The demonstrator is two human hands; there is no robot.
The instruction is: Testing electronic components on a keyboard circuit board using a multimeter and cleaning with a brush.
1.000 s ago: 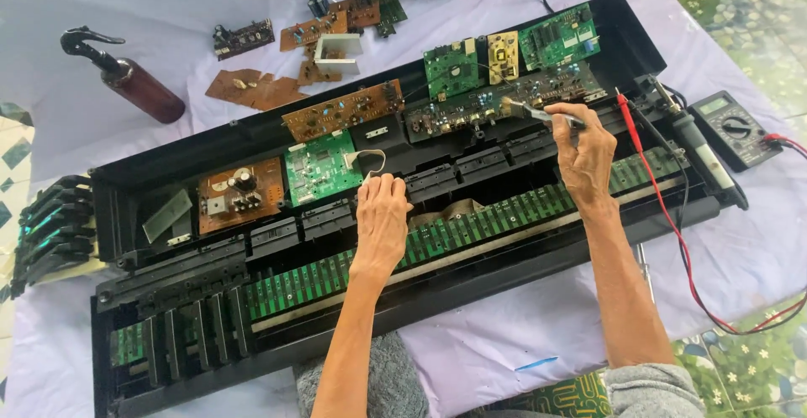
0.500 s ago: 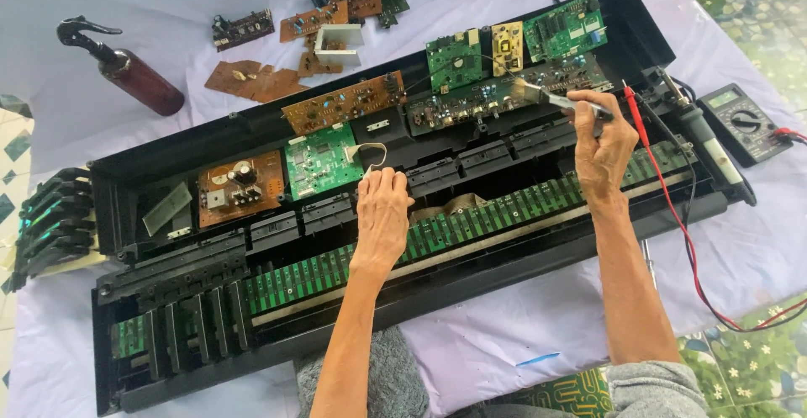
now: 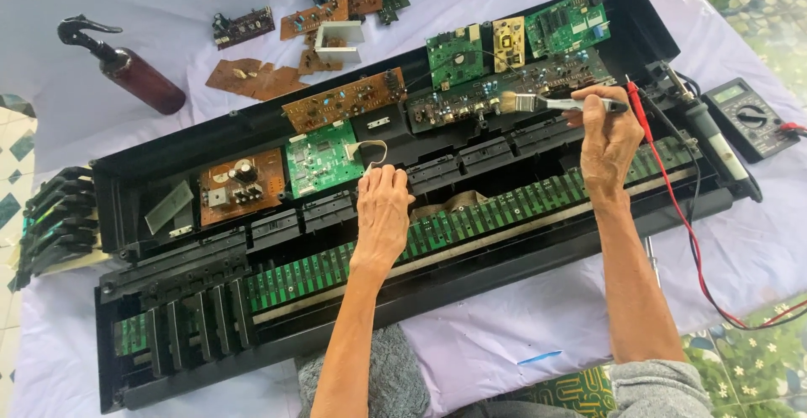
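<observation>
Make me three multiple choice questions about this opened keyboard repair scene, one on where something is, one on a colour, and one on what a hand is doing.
1. Where does the multimeter lie?
A. on the cloth right of the black case
B. inside the case
C. beside the spray bottle

2. What colour is the spray bottle?
A. green
B. brown with a black nozzle
C. white

3. What is the right hand doing?
A. resting empty on the cloth
B. gripping the red probe lead
C. holding a small brush over a circuit board

Answers:
1. A, it sits on the cloth past the right end of the black case.
2. B, its body is dark brown and its trigger top black.
3. C, the small brush has its bristles at the long dark circuit board, while the left hand lies flat on the black strip at mid case.
</observation>
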